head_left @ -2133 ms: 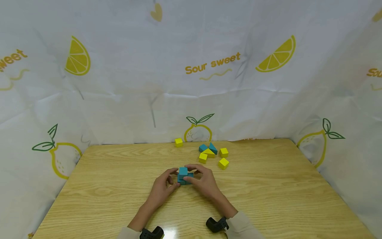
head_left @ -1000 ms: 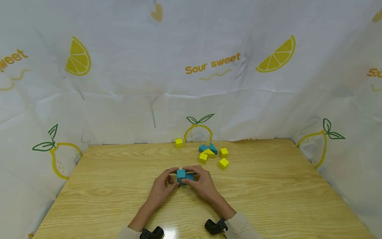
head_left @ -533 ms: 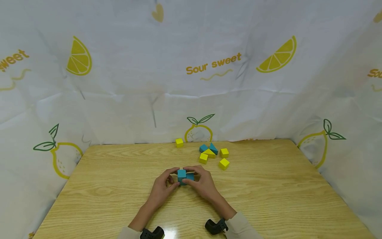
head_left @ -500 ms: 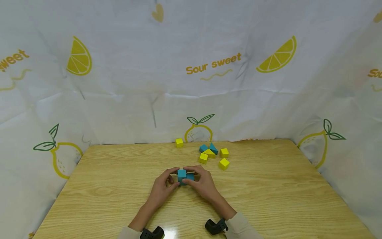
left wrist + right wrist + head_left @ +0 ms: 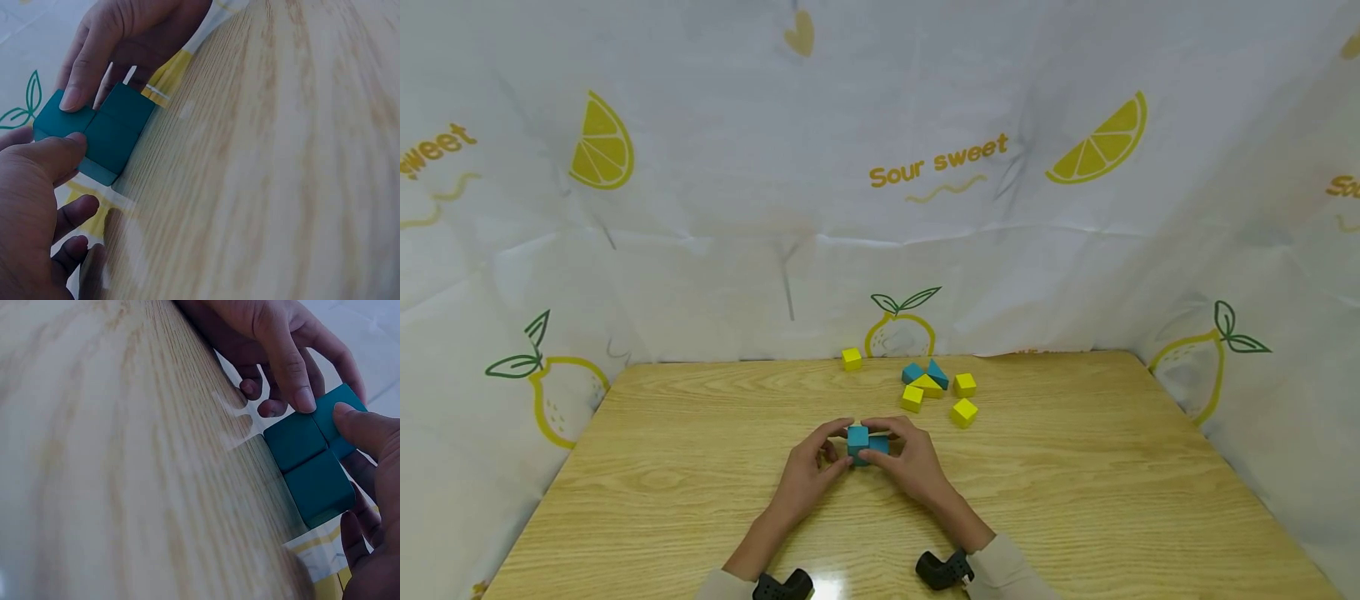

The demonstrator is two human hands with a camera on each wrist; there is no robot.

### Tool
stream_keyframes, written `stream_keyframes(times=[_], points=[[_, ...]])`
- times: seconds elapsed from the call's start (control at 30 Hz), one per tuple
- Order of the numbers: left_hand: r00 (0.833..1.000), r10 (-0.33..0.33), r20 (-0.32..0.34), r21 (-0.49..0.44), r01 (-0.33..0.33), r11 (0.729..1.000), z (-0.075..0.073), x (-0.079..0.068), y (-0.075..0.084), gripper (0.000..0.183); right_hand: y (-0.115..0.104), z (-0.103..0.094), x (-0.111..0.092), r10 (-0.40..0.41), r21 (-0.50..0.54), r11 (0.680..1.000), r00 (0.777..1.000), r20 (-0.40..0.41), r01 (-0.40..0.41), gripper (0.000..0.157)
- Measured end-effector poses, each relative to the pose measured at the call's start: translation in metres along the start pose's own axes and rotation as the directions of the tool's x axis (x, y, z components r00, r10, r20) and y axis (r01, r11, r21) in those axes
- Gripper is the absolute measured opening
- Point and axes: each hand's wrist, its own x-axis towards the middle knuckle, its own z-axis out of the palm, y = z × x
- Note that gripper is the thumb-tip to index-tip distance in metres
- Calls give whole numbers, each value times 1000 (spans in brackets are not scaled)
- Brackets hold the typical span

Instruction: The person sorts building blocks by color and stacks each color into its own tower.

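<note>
Two blue cubes stand side by side on the wooden table, a lower left cube (image 5: 295,441) and a lower right cube (image 5: 320,487). An upper blue cube (image 5: 858,437) sits on the lower left one, their sides nearly flush. My right hand (image 5: 913,458) pinches the upper cube between thumb and fingers, its thumb flat on the near face in the left wrist view. From the left, my left hand (image 5: 807,468) holds the stack between thumb and index finger. Its thumb presses at the seam of the upper and lower left cubes; its other fingers curl loosely below.
Beyond the hands lie several yellow cubes (image 5: 964,412), a yellow triangular block (image 5: 928,386), a blue triangular block (image 5: 937,375) and another blue block (image 5: 912,372). The wooden table (image 5: 1075,467) ends at a white lemon-print cloth (image 5: 737,275).
Over two seconds, my right hand has brought the upper cube slightly left and down, lining it up on the lower left cube. During the last second both hands have stayed almost still.
</note>
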Motion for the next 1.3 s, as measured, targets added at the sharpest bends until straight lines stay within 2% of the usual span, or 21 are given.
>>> stream_keyframes(times=[0.27,0.4,0.47,0.57,0.73,0.97,1.13,1.3], points=[[1000,-1,-3,-13,1,1000,-1,0,2,50,-1,0,-1,4,20,1000,1000,4,-4,39],[1000,-11,-2,-23,11,1000,0,1,1,50,2,-1,-1,-19,19,1000,1000,-2,19,40],[1000,-13,-8,-29,13,1000,1,1,0,50,4,-1,0,-46,14,999,999,-17,47,39],[1000,-6,-25,-47,5,999,3,2,-3,51,18,1,2,-74,8,997,994,-75,75,35],[999,3,-37,-59,-5,998,4,1,-5,52,41,0,8,-80,-28,997,973,-219,75,25],[999,41,-25,-13,-41,999,-1,0,-2,48,51,-8,21,-93,-90,994,916,-391,62,25],[999,40,-18,-16,-40,999,-2,1,-1,48,56,-16,33,-76,-105,994,885,-459,30,29],[999,32,-8,-34,-32,999,0,0,-2,48,60,-27,47,-3,-144,987,884,-467,-73,32]])
